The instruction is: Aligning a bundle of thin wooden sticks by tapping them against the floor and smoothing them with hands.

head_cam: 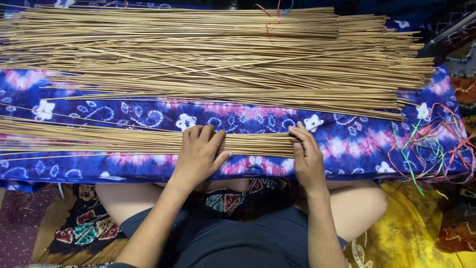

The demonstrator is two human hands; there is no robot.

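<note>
Bare knees sit under the blue cloth. The left hand presses flat on the small bundle of sticks; the right hand, fingers open, squares its ends. Best kept level and tapped gently; the big pile lies beyond both hands.

Blue-and-pink tie-dye cloth with white flower print covers a raised pad and carries everything. Big heap of thin tan sticks lies along the cloth's far side. Smaller flat bundle of the same sticks near its front edge. Loose coloured strings at its right end.
</note>
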